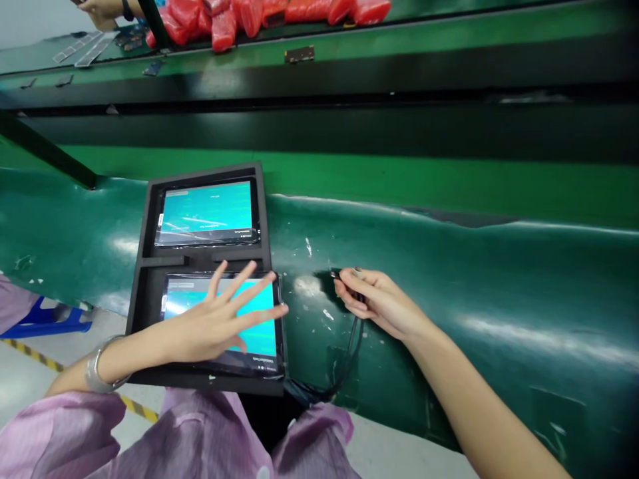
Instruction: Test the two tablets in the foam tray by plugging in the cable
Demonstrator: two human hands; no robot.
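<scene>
My left hand (219,322) is spread over the nearer tablet (262,336), whose lit screen is blue-green; whether the fingers touch the glass I cannot tell. That tablet lies in the lower compartment of a black foam tray (141,293), its right edge near the tray's rim. A second lit tablet (207,207) rests in the upper compartment. To the right of the tray, my right hand (369,296) pinches a black cable (355,346) near its plug, and the metal tip points left toward the tray. The cable hangs down to the table's front edge.
A green mat covers the table (429,286). Beyond it runs a dark channel (349,130), then a ledge with a small circuit board (299,54). Red wrapped bundles (249,16) lie at the back. A co-worker's hand (102,10) shows top left, a blue stool (47,319) at left.
</scene>
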